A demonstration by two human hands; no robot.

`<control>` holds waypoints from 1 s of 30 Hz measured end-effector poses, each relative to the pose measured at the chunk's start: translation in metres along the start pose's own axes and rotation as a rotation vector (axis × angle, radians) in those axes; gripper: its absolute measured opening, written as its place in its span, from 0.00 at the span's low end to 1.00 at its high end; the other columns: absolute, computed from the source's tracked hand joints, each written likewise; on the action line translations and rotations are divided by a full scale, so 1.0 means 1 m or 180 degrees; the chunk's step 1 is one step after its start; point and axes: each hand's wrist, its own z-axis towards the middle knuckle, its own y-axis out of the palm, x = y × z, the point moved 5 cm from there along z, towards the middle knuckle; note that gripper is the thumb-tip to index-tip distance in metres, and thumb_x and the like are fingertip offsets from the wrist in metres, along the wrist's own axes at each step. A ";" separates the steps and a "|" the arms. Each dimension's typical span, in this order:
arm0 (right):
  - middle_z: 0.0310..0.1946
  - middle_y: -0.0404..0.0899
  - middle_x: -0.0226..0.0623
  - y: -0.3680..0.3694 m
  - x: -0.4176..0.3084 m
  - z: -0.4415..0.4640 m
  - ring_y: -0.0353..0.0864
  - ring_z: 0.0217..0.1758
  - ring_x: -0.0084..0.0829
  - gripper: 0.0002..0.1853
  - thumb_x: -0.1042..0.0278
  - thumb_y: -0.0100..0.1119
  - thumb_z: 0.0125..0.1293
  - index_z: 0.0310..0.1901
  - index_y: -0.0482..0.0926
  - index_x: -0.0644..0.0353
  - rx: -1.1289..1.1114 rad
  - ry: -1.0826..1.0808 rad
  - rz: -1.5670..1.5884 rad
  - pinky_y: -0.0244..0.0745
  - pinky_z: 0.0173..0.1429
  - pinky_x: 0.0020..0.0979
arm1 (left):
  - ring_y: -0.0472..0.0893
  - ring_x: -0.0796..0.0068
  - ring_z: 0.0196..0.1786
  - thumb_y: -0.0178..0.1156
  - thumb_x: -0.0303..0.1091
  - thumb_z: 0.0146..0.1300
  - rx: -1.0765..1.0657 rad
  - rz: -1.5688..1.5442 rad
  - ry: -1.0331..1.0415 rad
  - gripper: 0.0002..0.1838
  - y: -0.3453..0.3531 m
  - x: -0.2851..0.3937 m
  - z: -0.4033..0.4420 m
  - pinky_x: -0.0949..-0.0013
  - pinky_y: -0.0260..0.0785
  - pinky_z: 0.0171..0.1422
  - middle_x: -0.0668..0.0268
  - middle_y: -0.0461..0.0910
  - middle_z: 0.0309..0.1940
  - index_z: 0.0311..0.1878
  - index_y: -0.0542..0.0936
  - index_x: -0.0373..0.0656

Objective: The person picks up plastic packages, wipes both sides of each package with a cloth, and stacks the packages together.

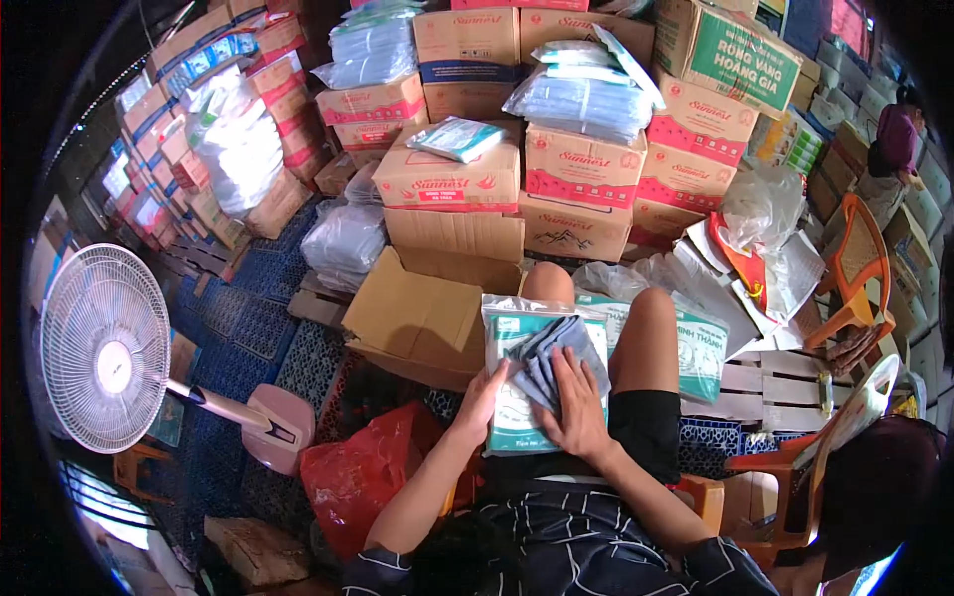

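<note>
Packet: it lies on the person's lap [646, 429], its printed face up; the packet [512, 422] is the thing in work.
Cloth: a folded blue-grey cloth [545, 360] is bunched on the packet's upper right part, over some of the print.
Right hand: the right hand [576, 407] lies spread on the cloth, fingers extended, pressing it to the packet by the look of it.
Left hand: the left hand [484, 399] is at the packet's left edge and seems to steady it; whether its fingers close underneath, I cannot tell. The two hands are apart.
Wiping, done: the packet is laid flat and the cloth is on it, so the wiping looks under way; how much surface is already wiped does not show.
Wiping, left: with cloth and hand on the face, this packet looks unfinished. Whether the packets [701, 350] beside the right knee [651, 323], or the one [457, 139] on the closed carton [447, 186], are wiped cannot be told.
Packet's look: flat, rectangular, teal and white, in clear plastic that shows slight wrinkles along the top; lettering runs along the bottom.
Open carton: the open carton [417, 316] stands just beyond the packet, towards the left.
</note>
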 end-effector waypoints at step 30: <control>0.63 0.74 0.32 -0.006 -0.028 -0.007 0.62 0.74 0.38 0.24 0.68 0.61 0.57 0.58 0.77 0.54 -0.1449 -0.1379 0.0335 0.60 0.67 0.42 | 0.83 0.65 0.49 0.47 0.46 0.75 0.0146 -0.0537 -0.0827 0.21 -0.037 -0.020 0.007 0.59 0.76 0.56 0.61 0.83 0.50 0.56 0.78 0.40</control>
